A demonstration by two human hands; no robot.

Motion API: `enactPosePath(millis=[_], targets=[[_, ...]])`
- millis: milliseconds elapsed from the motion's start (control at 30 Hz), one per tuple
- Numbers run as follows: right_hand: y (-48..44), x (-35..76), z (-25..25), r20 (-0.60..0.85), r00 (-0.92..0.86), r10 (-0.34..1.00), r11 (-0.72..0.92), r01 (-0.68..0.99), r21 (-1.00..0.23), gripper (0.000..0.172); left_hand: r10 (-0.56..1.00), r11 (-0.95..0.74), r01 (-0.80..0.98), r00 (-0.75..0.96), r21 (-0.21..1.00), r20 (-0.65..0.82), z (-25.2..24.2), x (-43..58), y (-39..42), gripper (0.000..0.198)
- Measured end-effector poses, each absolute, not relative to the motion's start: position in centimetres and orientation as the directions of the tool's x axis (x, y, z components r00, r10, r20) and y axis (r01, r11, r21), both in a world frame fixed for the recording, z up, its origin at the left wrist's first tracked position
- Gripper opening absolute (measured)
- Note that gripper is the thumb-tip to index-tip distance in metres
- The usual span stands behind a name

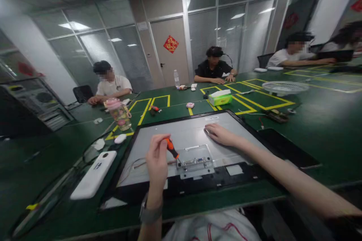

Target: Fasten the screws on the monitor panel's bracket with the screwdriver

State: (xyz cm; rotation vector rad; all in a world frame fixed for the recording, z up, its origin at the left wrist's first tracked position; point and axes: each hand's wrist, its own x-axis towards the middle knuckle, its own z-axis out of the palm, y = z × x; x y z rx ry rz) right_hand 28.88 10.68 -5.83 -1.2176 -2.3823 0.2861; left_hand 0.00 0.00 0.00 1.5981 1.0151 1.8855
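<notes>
In the head view, my left hand [157, 158] is closed round the handle of an orange and black screwdriver [172, 148], which tilts down to the right. Its tip meets the left end of a small circuit board on a metal bracket [198, 172]. The bracket sits on the grey back of a large flat display panel [169, 131] with a black frame, lying on the table. My right hand [219, 134] rests on the panel's upper right part, fingers loosely stretched and holding nothing. Thin wires [138, 163] run left from the bracket.
Left of the panel lie a white phone-shaped case [94, 175], a white mouse-like object [120, 138] and cables; a pink-lidded bottle [118, 113] stands behind. A tissue pack [220, 98] is beyond the panel, a black flat slab [288, 147] to its right. Several people sit around the table [325, 116].
</notes>
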Motion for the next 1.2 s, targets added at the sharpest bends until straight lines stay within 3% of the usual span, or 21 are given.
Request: enactPosePath(millis=[100, 233, 467, 633, 833, 1033, 1200], targets=[[10.7, 29.1, -5.8, 0.288, -0.521, 0.804, 0.595, 0.711, -0.376, 0.034, 0.782, -0.592, 0.042, -0.212, 0.805, 0.586, -0.6, -0.3, 0.6, 0.031], [10.9, 29.4, -6.0, 0.269, -0.524, 0.808, 0.589, 0.703, -0.400, 0.039, 0.686, -0.673, 0.131, -0.259, 0.728, 0.680, -0.7, -0.1, 0.8, 0.025], [10.9, 30.1, -6.1, 0.226, -0.523, 0.822, 0.565, 0.695, -0.446, 0.045, 0.816, -0.539, 0.012, -0.243, 0.842, 0.525, -1.3, -0.3, 0.8, 0.040], [10.9, 30.2, -6.4, 0.204, -0.519, 0.830, 0.549, 0.698, -0.460, 0.050, 0.767, -0.593, 0.077, -0.249, 0.802, 0.591, -1.9, -1.0, 1.3, 0.032], [11.1, 30.1, -6.6, 0.197, -0.519, 0.832, 0.544, 0.694, -0.472, 0.052, 0.854, -0.494, -0.124, -0.254, 0.861, 0.453, -2.0, -0.8, 1.4, 0.046], [11.1, 30.2, -6.6, 0.198, -0.518, 0.832, 0.543, 0.686, -0.485, 0.050, 0.806, -0.552, -0.041, -0.284, 0.833, 0.520, -2.3, -0.7, 1.5, 0.038], [10.9, 30.2, -6.3, 0.185, -0.520, 0.834, 0.537, 0.687, -0.490, 0.050, 0.817, -0.540, -0.109, -0.306, 0.835, 0.488, -2.0, -0.6, 1.4, 0.044]])
